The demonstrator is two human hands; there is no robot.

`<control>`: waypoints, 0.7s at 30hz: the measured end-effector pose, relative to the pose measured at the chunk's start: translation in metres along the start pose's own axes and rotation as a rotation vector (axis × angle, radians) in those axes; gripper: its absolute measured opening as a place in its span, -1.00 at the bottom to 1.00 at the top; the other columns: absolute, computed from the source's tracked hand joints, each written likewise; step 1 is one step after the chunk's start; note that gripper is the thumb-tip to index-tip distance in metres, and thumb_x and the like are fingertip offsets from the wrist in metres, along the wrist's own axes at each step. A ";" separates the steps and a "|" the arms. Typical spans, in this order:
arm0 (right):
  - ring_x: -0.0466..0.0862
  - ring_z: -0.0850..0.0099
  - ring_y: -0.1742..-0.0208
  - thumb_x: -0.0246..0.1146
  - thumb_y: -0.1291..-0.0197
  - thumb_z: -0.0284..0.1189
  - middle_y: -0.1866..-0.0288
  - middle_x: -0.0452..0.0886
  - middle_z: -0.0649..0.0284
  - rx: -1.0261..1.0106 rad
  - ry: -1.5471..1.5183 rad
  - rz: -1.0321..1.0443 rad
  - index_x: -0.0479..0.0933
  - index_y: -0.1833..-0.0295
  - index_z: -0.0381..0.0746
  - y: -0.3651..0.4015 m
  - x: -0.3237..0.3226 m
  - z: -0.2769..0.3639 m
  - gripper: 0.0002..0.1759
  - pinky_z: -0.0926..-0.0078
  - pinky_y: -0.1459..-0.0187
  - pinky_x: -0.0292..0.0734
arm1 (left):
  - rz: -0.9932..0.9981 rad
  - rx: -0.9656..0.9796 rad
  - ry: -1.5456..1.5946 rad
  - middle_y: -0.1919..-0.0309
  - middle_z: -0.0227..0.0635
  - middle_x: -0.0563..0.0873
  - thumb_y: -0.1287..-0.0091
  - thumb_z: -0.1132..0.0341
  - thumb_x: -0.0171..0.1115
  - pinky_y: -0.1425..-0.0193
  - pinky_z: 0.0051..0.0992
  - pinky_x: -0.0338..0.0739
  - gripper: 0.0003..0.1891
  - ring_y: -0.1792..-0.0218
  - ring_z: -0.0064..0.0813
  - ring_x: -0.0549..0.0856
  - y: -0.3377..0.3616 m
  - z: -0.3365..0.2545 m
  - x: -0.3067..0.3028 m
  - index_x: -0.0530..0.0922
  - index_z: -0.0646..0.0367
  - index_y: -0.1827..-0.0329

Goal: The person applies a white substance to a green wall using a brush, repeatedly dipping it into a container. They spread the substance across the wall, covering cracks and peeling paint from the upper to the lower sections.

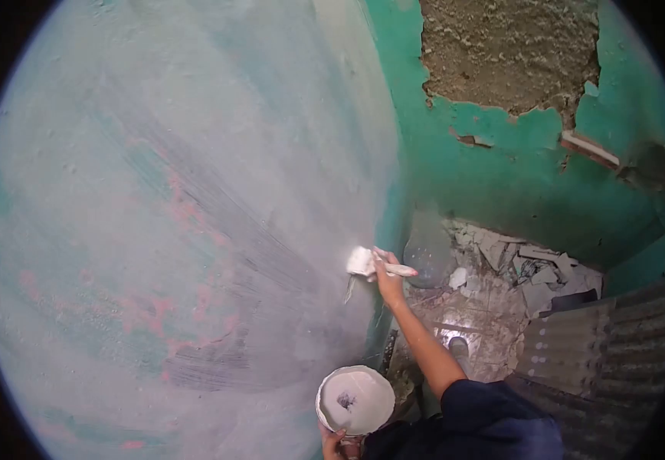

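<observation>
My right hand (384, 274) grips a paintbrush (401, 270) by its pale, red-tipped handle. White paint coats the brush head, which is up against the wall (271, 192) near the corner. Low in the view, my left hand (331, 441) holds a round bucket (319, 402) from beneath its side. Whitish paint fills the bucket, with a darker patch in the middle. The wall shows thin white strokes over green, with pink and grey patches showing through.
A green wall (486, 169) meets the painted one at the corner; its plaster has broken off in a rough brown patch (509, 54). Rubble and broken pieces (539, 268) lie on the tiled floor (470, 314). Corrugated sheets (601, 345) stand at the lower right.
</observation>
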State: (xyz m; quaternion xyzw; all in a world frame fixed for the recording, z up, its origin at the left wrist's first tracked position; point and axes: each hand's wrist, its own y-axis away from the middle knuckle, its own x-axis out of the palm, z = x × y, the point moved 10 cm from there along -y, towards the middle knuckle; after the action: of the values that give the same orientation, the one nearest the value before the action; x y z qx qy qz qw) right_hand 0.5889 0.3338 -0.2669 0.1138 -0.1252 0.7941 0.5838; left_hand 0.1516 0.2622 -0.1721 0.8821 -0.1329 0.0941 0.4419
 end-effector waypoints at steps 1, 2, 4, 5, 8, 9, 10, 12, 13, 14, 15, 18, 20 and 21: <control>0.55 0.51 -0.17 0.19 -0.43 -0.32 -0.22 0.57 0.26 0.014 -0.012 -0.003 0.49 -0.24 -0.28 0.001 -0.009 -0.010 -0.63 0.56 -0.09 0.50 | -0.035 0.011 -0.058 -0.21 -0.12 0.57 -0.34 0.18 0.25 -0.24 -0.21 0.59 -0.33 -0.16 -0.17 0.61 0.002 -0.003 -0.003 0.25 0.14 -0.48; 0.56 0.52 -0.12 0.19 -0.43 -0.31 -0.17 0.60 0.26 0.077 0.016 0.001 0.49 -0.22 -0.30 -0.002 -0.016 -0.021 -0.62 0.56 -0.05 0.51 | -0.046 0.014 -0.068 -0.21 -0.12 0.57 -0.34 0.18 0.25 -0.24 -0.21 0.59 -0.33 -0.16 -0.17 0.61 0.002 -0.002 -0.006 0.25 0.14 -0.48; 0.64 0.44 -0.01 0.24 -0.35 -0.29 -0.01 0.69 0.21 0.070 0.185 -0.020 0.53 -0.17 -0.31 -0.011 -0.021 -0.012 -0.61 0.49 0.02 0.54 | -0.011 0.040 -0.045 -0.19 -0.09 0.58 -0.37 0.16 0.23 -0.24 -0.22 0.59 -0.32 -0.15 -0.18 0.62 -0.003 -0.001 -0.008 0.21 0.15 -0.50; 0.64 0.44 -0.01 0.24 -0.35 -0.29 -0.01 0.69 0.21 0.075 0.179 -0.021 0.53 -0.17 -0.31 -0.018 -0.017 0.001 -0.61 0.49 0.02 0.54 | -0.016 0.042 -0.049 -0.19 -0.09 0.58 -0.37 0.16 0.23 -0.24 -0.22 0.59 -0.32 -0.15 -0.18 0.62 -0.003 -0.002 -0.011 0.21 0.15 -0.50; 0.71 0.14 0.01 0.28 -0.17 -0.28 0.03 0.71 0.08 -0.159 0.542 0.041 0.59 -0.09 -0.16 -0.037 0.024 0.090 -0.62 0.31 -0.07 0.57 | 0.035 0.027 -0.133 -0.18 -0.05 0.58 -0.40 0.22 0.19 -0.24 -0.22 0.59 -0.37 -0.15 -0.19 0.62 -0.002 -0.004 -0.005 0.22 0.16 -0.49; 0.70 0.08 -0.02 0.27 -0.13 -0.27 0.02 0.70 0.04 -0.222 0.595 0.034 0.59 -0.08 -0.13 -0.041 0.041 0.128 -0.61 0.26 -0.08 0.57 | 0.037 0.021 -0.142 -0.18 -0.04 0.57 -0.40 0.27 0.17 -0.24 -0.22 0.59 -0.40 -0.15 -0.20 0.62 -0.001 -0.006 0.001 0.23 0.18 -0.48; 0.70 0.08 -0.02 0.25 -0.15 -0.25 0.03 0.70 0.03 -0.220 0.557 0.066 0.59 -0.08 -0.12 -0.043 0.056 0.163 -0.62 0.26 -0.09 0.57 | 0.038 0.015 -0.152 -0.17 -0.03 0.57 -0.41 0.31 0.15 -0.23 -0.22 0.59 -0.42 -0.14 -0.20 0.63 0.000 -0.007 0.005 0.24 0.21 -0.46; 0.70 0.12 -0.01 0.24 -0.16 -0.25 0.06 0.71 0.05 -0.240 0.437 0.137 0.59 -0.08 -0.12 -0.044 0.079 0.227 -0.62 0.30 -0.07 0.57 | 0.176 0.090 -0.088 -0.26 -0.06 0.48 -0.27 0.31 0.15 -0.25 -0.08 0.55 -0.32 -0.23 -0.10 0.56 -0.012 -0.009 0.018 0.19 0.12 -0.49; 0.70 0.17 0.00 0.25 -0.16 -0.28 0.08 0.71 0.07 -0.262 0.355 0.177 0.58 -0.10 -0.11 -0.042 0.088 0.253 -0.62 0.34 -0.06 0.58 | 0.313 0.167 -0.015 -0.35 -0.10 0.40 -0.13 0.31 0.14 -0.27 0.07 0.51 -0.21 -0.31 0.00 0.48 -0.015 -0.014 0.031 0.14 0.04 -0.52; 0.70 0.17 0.00 0.25 -0.16 -0.28 0.08 0.71 0.07 -0.252 0.355 0.181 0.58 -0.10 -0.11 -0.039 0.094 0.274 -0.62 0.34 -0.06 0.58 | 0.303 0.164 -0.015 -0.35 -0.10 0.40 -0.13 0.31 0.14 -0.27 0.07 0.51 -0.21 -0.31 0.00 0.48 -0.018 -0.013 0.031 0.14 0.04 -0.52; 0.70 0.23 0.03 0.25 -0.18 -0.32 0.09 0.71 0.14 -0.299 0.217 0.222 0.57 -0.12 -0.14 -0.032 0.102 0.298 -0.62 0.40 -0.04 0.57 | 0.320 0.145 0.028 -0.33 -0.10 0.40 -0.14 0.37 0.13 -0.24 0.04 0.53 -0.24 -0.28 0.00 0.50 -0.019 -0.013 0.034 0.14 0.04 -0.49; 0.66 0.37 0.04 0.24 -0.24 -0.41 0.07 0.69 0.25 -0.391 -0.045 0.251 0.55 -0.16 -0.20 -0.019 0.113 0.293 -0.63 0.49 -0.04 0.55 | 0.350 0.117 0.054 -0.32 -0.10 0.39 -0.17 0.42 0.12 -0.22 0.01 0.56 -0.25 -0.26 -0.02 0.51 -0.021 -0.013 0.033 0.13 0.03 -0.49; 0.60 0.45 -0.05 0.18 -0.35 -0.45 -0.10 0.61 0.24 -0.454 -0.194 0.247 0.49 -0.24 -0.26 -0.006 0.105 0.264 -0.64 0.52 -0.13 0.49 | 0.370 0.109 0.037 -0.33 -0.11 0.39 -0.18 0.41 0.10 -0.22 0.00 0.56 -0.25 -0.26 -0.03 0.51 -0.019 -0.012 0.033 0.11 0.02 -0.51; 0.57 0.47 -0.13 0.16 -0.39 -0.45 -0.17 0.58 0.22 -0.307 -0.267 0.234 0.43 -0.27 -0.29 0.000 0.097 0.227 -0.62 0.54 -0.13 0.49 | 0.364 0.111 0.040 -0.33 -0.10 0.39 -0.18 0.41 0.10 -0.21 -0.01 0.56 -0.23 -0.26 -0.03 0.52 -0.017 -0.012 0.032 0.09 0.01 -0.52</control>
State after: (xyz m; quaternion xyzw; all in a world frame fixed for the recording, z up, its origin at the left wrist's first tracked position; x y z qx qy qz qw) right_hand 0.5685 0.3453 -0.0207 0.1126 -0.3331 0.8057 0.4766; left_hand 0.1871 0.2773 -0.1688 0.8645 -0.2760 0.1971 0.3710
